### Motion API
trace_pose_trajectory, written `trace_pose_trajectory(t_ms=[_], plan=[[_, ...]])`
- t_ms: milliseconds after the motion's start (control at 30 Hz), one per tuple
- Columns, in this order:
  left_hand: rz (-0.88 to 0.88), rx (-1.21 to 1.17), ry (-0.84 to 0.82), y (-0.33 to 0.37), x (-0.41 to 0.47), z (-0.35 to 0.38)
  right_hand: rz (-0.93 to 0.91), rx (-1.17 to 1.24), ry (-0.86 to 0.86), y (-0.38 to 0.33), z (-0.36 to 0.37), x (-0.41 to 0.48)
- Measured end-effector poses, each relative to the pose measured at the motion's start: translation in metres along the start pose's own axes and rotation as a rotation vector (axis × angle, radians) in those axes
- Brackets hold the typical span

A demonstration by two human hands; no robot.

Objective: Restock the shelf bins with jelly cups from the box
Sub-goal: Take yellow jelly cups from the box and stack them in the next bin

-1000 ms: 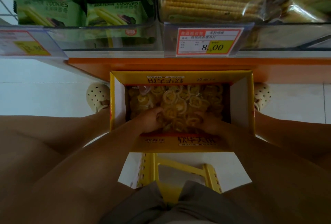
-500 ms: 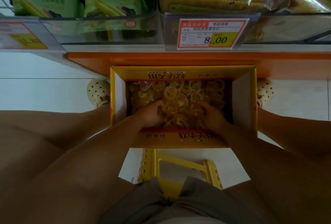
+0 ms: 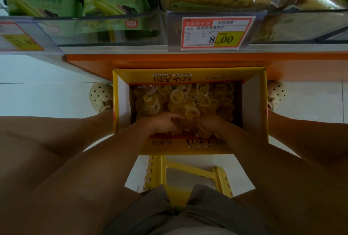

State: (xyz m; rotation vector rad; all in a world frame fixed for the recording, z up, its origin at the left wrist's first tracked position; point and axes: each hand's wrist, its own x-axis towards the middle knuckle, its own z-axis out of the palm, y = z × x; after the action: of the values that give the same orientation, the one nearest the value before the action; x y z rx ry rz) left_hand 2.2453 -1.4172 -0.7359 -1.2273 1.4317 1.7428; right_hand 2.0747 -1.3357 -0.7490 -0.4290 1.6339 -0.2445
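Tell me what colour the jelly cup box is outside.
The box is yellow with red trim and dark lettering, clearest in the head view.

Both forearms extend forward and downward, converging. Left hand (image 3: 163,122): knuckles up, fingers curled inward round cups (image 3: 192,111). Right hand (image 3: 212,124): knuckles up, just beside the left hand, fingertips buried among the cups; its grip cannot be made out. Bare thighs are spread wide, outside both arms.
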Motion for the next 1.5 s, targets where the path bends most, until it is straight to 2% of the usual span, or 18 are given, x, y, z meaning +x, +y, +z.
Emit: trace_pose_trajectory(t_ms=[133,267,367,500,733,833,967,1033,1133,1233,1367,1500], plan=[[-0.004,-0.116,0.011,0.003,-0.005,0.001,0.069,0.235,-0.059,-0.003,-0.003,-0.007],[0.050,-0.245,0.064,0.010,-0.016,-0.002,0.008,0.325,-0.034,-0.011,-0.006,-0.019],[0.071,-0.330,0.100,0.021,-0.030,-0.006,-0.129,0.410,-0.002,-0.022,-0.012,-0.039],[0.099,-0.437,0.100,0.039,-0.063,-0.004,-0.319,0.331,0.103,-0.036,-0.018,-0.075],[0.278,-0.321,0.261,0.058,-0.116,0.015,-0.541,0.311,0.161,-0.053,-0.012,-0.141],[0.388,-0.230,0.331,0.071,-0.138,0.015,-0.595,0.210,0.187,-0.057,-0.019,-0.171],[0.547,-0.175,0.404,0.101,-0.178,0.003,-0.712,0.031,0.369,-0.081,-0.036,-0.218],[0.623,-0.136,0.444,0.118,-0.207,-0.006,-0.782,0.047,0.446,-0.098,-0.045,-0.249],[0.719,-0.066,0.533,0.144,-0.261,-0.016,-0.959,0.167,0.462,-0.123,-0.054,-0.302],[0.882,0.033,0.634,0.171,-0.319,-0.018,-1.113,0.178,0.511,-0.152,-0.066,-0.356],[1.080,0.156,0.838,0.207,-0.401,-0.022,-1.325,0.009,0.699,-0.204,-0.090,-0.429],[1.173,0.375,1.169,0.234,-0.459,-0.040,-1.414,-0.193,0.945,-0.275,-0.128,-0.485]])
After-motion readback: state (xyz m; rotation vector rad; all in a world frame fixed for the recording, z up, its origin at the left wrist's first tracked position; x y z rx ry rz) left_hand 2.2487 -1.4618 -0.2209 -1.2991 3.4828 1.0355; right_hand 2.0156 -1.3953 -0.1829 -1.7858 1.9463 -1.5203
